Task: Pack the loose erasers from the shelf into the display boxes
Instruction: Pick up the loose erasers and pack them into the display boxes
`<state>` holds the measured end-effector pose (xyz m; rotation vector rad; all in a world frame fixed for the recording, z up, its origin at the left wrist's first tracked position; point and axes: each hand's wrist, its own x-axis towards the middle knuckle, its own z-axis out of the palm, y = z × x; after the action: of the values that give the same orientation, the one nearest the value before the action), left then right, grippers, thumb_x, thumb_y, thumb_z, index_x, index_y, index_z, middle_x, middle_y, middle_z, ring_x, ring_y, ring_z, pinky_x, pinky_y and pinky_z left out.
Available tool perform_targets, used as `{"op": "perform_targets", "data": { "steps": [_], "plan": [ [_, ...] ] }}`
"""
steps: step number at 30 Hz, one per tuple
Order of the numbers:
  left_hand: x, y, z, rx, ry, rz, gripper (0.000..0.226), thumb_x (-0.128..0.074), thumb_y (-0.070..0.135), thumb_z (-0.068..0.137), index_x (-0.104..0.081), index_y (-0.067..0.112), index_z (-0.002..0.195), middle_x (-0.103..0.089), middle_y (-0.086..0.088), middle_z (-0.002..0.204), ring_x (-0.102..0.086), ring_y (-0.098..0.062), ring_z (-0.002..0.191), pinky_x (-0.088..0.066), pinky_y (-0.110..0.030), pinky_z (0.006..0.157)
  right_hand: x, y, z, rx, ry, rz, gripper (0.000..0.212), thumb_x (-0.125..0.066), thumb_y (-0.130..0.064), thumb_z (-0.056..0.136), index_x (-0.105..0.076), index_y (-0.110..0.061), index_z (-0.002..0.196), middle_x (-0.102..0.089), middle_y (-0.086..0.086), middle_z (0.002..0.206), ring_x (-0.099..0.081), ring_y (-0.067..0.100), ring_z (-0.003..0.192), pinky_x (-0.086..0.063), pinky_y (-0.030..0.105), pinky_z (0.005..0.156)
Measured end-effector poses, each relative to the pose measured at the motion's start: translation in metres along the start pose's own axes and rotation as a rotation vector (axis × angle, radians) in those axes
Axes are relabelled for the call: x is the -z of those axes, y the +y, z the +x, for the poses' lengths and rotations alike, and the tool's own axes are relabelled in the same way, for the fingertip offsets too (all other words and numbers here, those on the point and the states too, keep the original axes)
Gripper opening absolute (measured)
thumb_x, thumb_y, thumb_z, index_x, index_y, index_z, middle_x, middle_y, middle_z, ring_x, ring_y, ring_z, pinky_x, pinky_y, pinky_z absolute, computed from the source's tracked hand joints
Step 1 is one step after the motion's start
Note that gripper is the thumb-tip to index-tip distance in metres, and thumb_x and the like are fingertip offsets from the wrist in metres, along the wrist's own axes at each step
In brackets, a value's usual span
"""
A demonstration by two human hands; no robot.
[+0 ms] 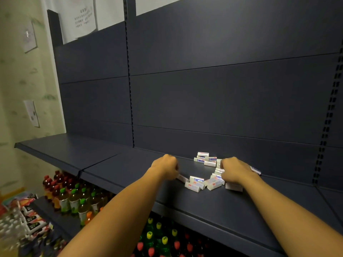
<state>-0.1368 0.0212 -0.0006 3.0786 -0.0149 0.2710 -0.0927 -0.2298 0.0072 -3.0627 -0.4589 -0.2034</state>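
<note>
Left hand (165,166): fingers curled over one eraser (182,178) at the pile's left edge.
Right hand (236,170): curled into the erasers (206,179); exact hold unclear.
Erasers: scattered on the dark shelf (115,164).
Writing: blue-red wrappers, text unreadable.
Below: bottles (74,199).

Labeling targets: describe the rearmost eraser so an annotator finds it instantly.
Start at the dark blue shelf, then the cluster of white erasers between the two hands. The rearmost eraser lies nearest the back panel, perched on top of the others there, clear of both hands.
</note>
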Motion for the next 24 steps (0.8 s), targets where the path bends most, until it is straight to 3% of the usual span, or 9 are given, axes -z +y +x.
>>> {"op": "perform_targets", "data": {
  "steps": [2, 3, 5, 8, 12, 19, 24],
  "plan": [
    [0.001, -0.001, 0.016, -0.004, 0.009, 0.000, 0.026, -0.058, 0.017, 0.090, -0.055, 0.022, 0.065, -0.055, 0.001, 0.078, -0.056, -0.022, 0.071, -0.049, -0.033, 0.059, -0.002, 0.003, 0.016, -0.011, 0.016, 0.011, 0.032, -0.055, -0.016, 0.084, -0.062, -0.020, 0.114, -0.063, 0.002, 0.113, -0.063, 0.023, 0.095, -0.056, 0.036, 0.079],
    [-0.001, -0.001, 0.024, -0.013, 0.008, -0.004, 0.026, -0.057, 0.017, 0.091, -0.054, 0.023, 0.065, -0.054, 0.002, 0.077, -0.054, -0.021, 0.071, -0.048, -0.032, 0.060, -0.003, 0.004, 0.023, -0.013, 0.023, 0.012, 0.032, -0.055, -0.016, 0.083, -0.062, -0.020, 0.115, -0.063, 0.002, 0.112, -0.063, 0.023, 0.094, -0.056, 0.035, 0.078],
    [-0.005, -0.003, 0.043, -0.048, -0.007, -0.006, 0.013, -0.058, 0.019, 0.092, -0.069, 0.019, 0.087, -0.063, 0.000, 0.093, -0.060, -0.021, 0.081, -0.057, -0.035, 0.071, -0.007, 0.008, 0.035, -0.013, 0.033, 0.021, 0.032, -0.055, -0.016, 0.084, -0.061, -0.021, 0.115, -0.063, 0.002, 0.112, -0.063, 0.022, 0.093, -0.056, 0.036, 0.079],
    [-0.017, -0.001, 0.068, -0.092, -0.005, -0.025, 0.024, -0.058, 0.020, 0.093, -0.071, 0.019, 0.113, -0.066, -0.002, 0.114, -0.064, -0.024, 0.094, -0.059, -0.040, 0.082, -0.016, 0.014, 0.051, -0.015, 0.063, 0.050, 0.031, -0.054, -0.014, 0.084, -0.061, -0.021, 0.113, -0.063, 0.002, 0.110, -0.063, 0.022, 0.092, -0.057, 0.037, 0.078],
    [-0.034, 0.005, 0.094, -0.153, -0.014, -0.031, 0.027, -0.056, 0.020, 0.094, -0.069, 0.019, 0.118, -0.063, -0.004, 0.120, -0.063, -0.025, 0.101, -0.057, -0.041, 0.086, -0.026, 0.021, 0.065, -0.020, 0.082, 0.083, 0.029, -0.053, -0.012, 0.084, -0.063, -0.021, 0.110, -0.064, 0.001, 0.107, -0.063, 0.021, 0.088, -0.058, 0.037, 0.075],
    [-0.064, 0.001, 0.132, -0.199, -0.020, -0.092, 0.021, -0.056, 0.021, 0.091, -0.068, 0.021, 0.109, -0.061, -0.002, 0.120, -0.060, -0.024, 0.104, -0.054, -0.040, 0.085, -0.040, 0.030, 0.087, -0.024, 0.144, 0.115, 0.033, -0.057, -0.015, 0.086, -0.063, -0.024, 0.117, -0.063, 0.000, 0.114, -0.062, 0.022, 0.096, -0.056, 0.035, 0.077],
    [-0.077, -0.002, 0.159, -0.265, 0.049, -0.165, 0.026, -0.057, 0.016, 0.089, -0.070, 0.023, 0.111, -0.062, 0.001, 0.119, -0.060, -0.023, 0.107, -0.054, -0.038, 0.087, -0.048, 0.030, 0.102, -0.036, 0.177, 0.116, 0.029, -0.058, -0.015, 0.086, -0.065, -0.026, 0.111, -0.062, -0.003, 0.110, -0.060, 0.020, 0.093, -0.055, 0.035, 0.077]
  ]
}}
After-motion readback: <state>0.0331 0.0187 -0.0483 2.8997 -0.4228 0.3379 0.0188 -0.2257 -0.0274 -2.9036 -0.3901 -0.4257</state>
